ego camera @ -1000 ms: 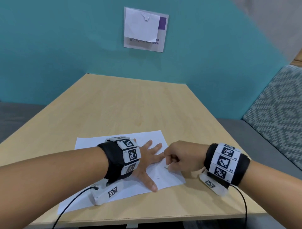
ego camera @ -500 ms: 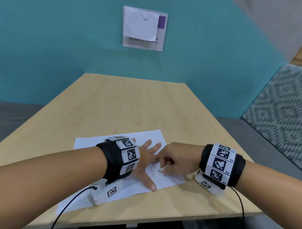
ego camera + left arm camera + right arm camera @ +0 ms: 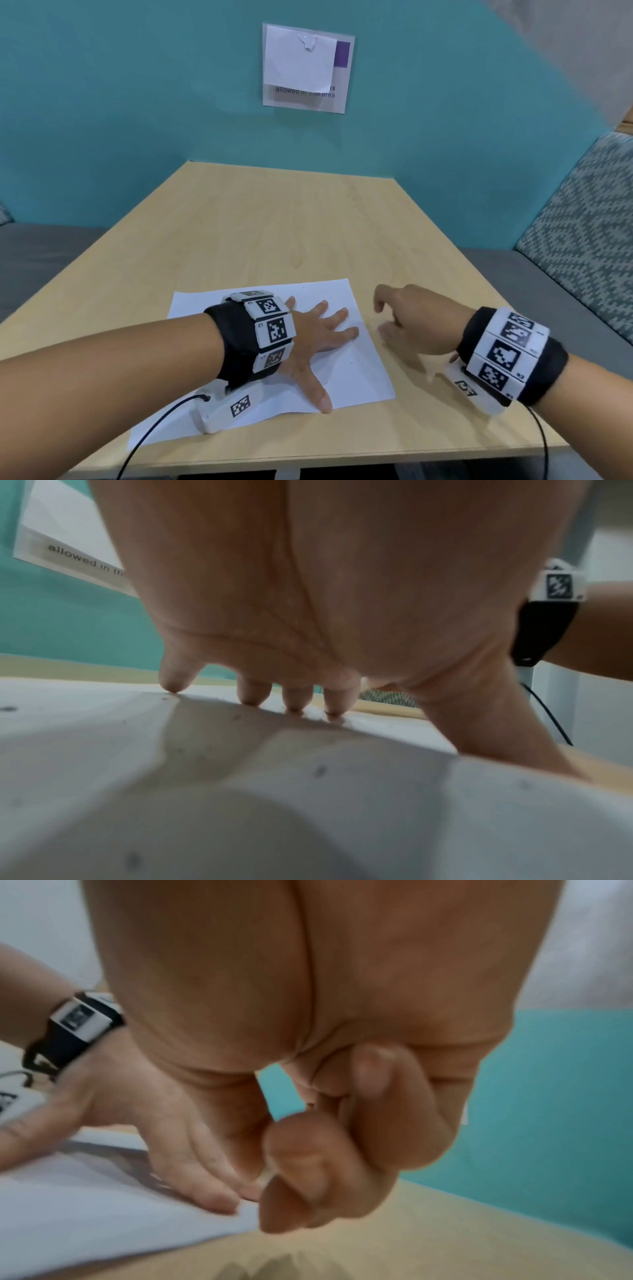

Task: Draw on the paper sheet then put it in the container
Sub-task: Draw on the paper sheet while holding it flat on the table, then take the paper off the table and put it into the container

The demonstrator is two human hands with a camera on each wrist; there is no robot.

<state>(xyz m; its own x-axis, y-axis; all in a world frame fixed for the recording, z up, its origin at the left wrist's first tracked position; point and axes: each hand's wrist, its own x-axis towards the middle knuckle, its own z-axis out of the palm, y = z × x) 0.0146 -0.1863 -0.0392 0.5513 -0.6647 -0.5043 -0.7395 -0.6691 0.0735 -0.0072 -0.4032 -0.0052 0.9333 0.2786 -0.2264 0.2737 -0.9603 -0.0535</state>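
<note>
A white paper sheet [image 3: 356, 373] lies flat near the front edge of the wooden table [image 3: 291, 222], bearing only a few tiny faint marks. My left hand [image 3: 315, 346] presses on it with straight, spread fingers; the left wrist view shows the fingertips [image 3: 294, 699] touching the sheet [image 3: 103, 737]. My right hand [image 3: 407, 325] hovers just off the paper's right edge, above bare table. Its fingers are curled in toward the palm [image 3: 325, 1150] and no pen shows in them. No container is in any view.
A teal wall with a clear sign holder and paper [image 3: 308, 68] stands behind the table. A patterned bench cushion [image 3: 582, 222] runs along the right side and a grey seat [image 3: 41, 246] along the left. Cables trail from both wrist cameras over the table's front edge.
My right hand, which was pinching down on the paper beside the left fingers, has lifted and moved right, off the sheet. The left hand stays pressed in place.
</note>
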